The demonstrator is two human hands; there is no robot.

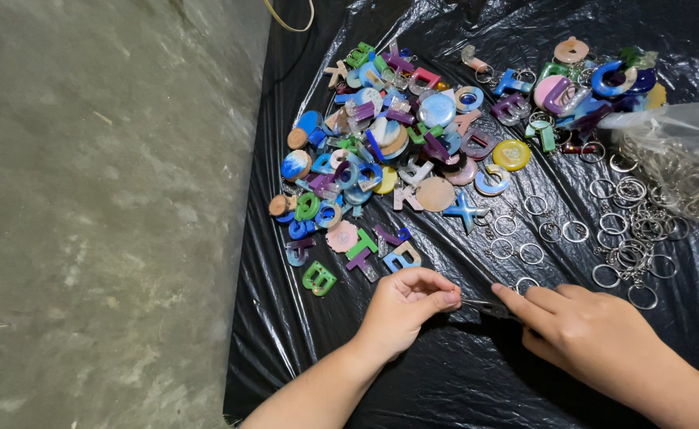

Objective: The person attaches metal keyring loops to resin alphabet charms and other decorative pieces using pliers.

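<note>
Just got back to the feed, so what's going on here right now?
A person kneels or sits over a black plastic sheet spread on a concrete floor. The left hand pinches something small at its fingertips, and the right hand meets it with a thin metal tool; what sits between them is too small to tell. Beyond the hands lies a pile of colourful letter and disc charms, with loose metal key rings scattered on the right beside a clear bag of rings.
</note>
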